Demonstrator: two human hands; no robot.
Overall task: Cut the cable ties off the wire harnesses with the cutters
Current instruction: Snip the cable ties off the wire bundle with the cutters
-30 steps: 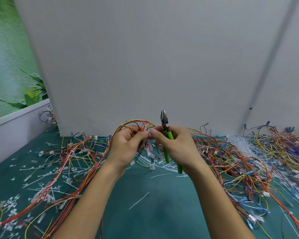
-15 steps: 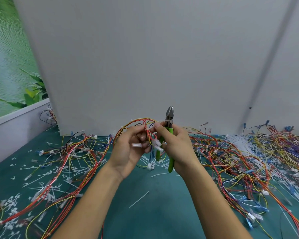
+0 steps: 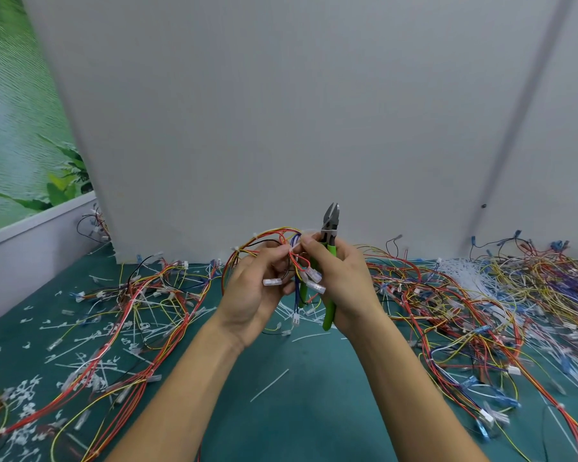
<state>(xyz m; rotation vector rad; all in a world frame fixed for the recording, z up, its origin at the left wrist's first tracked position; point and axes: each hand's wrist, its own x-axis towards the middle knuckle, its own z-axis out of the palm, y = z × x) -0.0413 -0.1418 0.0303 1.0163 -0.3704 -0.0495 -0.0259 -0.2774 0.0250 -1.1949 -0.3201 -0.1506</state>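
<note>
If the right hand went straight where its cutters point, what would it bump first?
Likely the plain grey wall panel behind; the green-handled metal cutters in the right hand point up and away. Depth is unclear.

green-handled cutters (image 3: 328,261), teal table (image 3: 297,411), white cable ties (image 3: 269,385)

One pair of cutters (image 3: 330,228), a left hand (image 3: 254,291) and a right hand (image 3: 346,281), plus tangled wire harnesses (image 3: 397,278) and loose cable ties (image 3: 269,385) beyond counting.
</note>
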